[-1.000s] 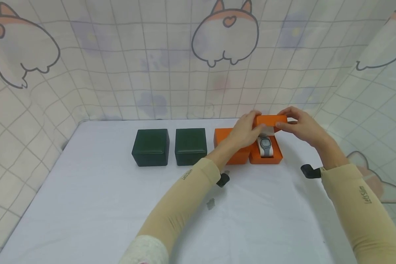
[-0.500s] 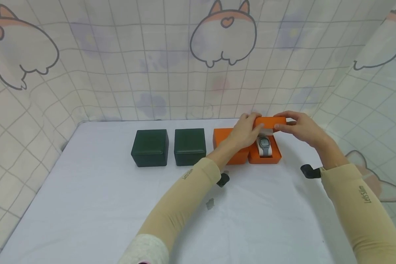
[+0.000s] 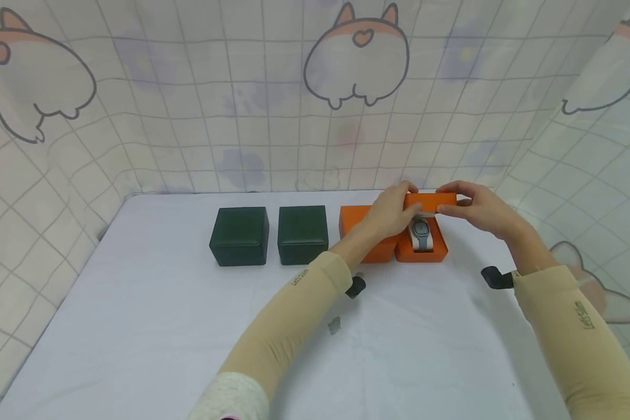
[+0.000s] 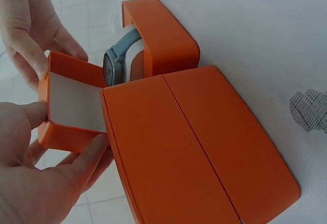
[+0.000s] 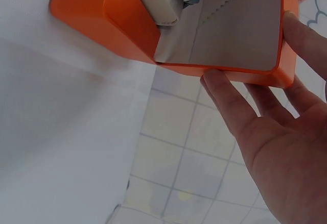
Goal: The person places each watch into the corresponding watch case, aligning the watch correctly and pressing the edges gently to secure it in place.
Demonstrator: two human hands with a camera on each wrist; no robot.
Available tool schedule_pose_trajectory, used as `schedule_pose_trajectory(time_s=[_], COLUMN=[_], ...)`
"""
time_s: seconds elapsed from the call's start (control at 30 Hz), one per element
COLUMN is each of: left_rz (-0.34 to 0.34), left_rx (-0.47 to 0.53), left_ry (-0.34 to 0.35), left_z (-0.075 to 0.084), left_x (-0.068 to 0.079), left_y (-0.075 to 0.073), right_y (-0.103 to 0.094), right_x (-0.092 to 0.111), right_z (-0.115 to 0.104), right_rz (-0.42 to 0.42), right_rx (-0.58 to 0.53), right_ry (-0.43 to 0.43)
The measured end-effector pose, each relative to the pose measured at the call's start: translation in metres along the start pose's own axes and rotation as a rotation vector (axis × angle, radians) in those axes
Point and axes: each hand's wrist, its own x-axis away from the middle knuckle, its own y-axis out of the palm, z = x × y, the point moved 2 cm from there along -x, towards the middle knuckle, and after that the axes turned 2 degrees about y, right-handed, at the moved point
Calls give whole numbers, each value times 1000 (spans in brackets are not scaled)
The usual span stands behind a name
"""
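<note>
An orange watch box (image 3: 434, 255) stands at the right end of the row, its hinged lid (image 3: 431, 202) raised and leaning over the base. Inside sits a grey digital watch (image 3: 422, 227) on a white cushion. My left hand (image 3: 391, 211) grips the lid's left end, and my right hand (image 3: 480, 207) pinches its right end between thumb and fingers. The right wrist view shows the pale lining (image 5: 240, 30) of the lid and my right fingers along its edge. Close beside my left hand is a closed orange box (image 4: 204, 137), partly hidden by that arm in the head view.
Two dark green boxes (image 3: 241, 226) stand closed to the left, in line with the orange ones. A white cloth (image 3: 152, 326) covers the table. Patterned curtains (image 3: 273, 105) enclose the back and sides. A small grey patch (image 3: 334, 325) shows on the cloth near my left forearm.
Both hands have brought the lid down and forward, so it now stands lower over the watch. The boxes have stayed in place.
</note>
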Motion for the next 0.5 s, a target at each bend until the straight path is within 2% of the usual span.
schedule_pose_trajectory(time_s=[0.23,0.5], left_rz=[-17,-26], left_rx=[-51,-46], left_ry=[-30,-19], left_z=[0,-1], left_x=[2,7], left_y=[0,-1], right_y=[1,4], right_x=[3,5], right_z=[0,3], right_rz=[-5,24], right_rx=[47,78], right_ry=[26,7])
